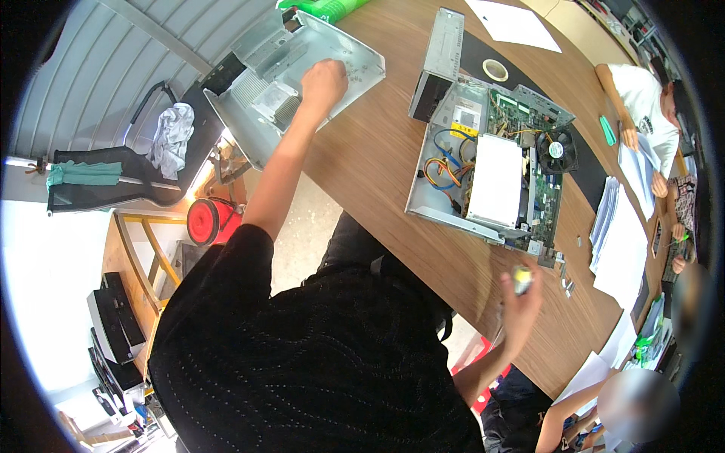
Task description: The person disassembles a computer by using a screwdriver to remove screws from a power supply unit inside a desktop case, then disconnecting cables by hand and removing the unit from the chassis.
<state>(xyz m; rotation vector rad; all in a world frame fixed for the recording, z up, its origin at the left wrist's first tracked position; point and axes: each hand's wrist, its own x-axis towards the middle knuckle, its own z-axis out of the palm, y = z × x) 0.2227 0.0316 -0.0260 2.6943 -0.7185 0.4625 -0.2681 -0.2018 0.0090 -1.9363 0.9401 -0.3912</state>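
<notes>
My left hand (325,84) is closed over a grey metal computer cover (368,62) at the upper left; small screws lie scattered on its surface. Whatever its fingers hold is hidden. At the table's near edge, my right hand (519,302) grips a small yellow-and-grey object (522,279) whose kind I cannot make out. Just beyond that hand lies an opened desktop computer case (430,198) with a white box-shaped part (495,181), a green circuit board (510,113), coloured cables and a black fan (557,151).
A metal drive-like box (438,64) stands by the case, with a tape roll (495,70) to its right. Small metal pieces (566,283) lie near my right hand. Paper stacks (623,241) cover the right side, where another person (642,106) handles sheets.
</notes>
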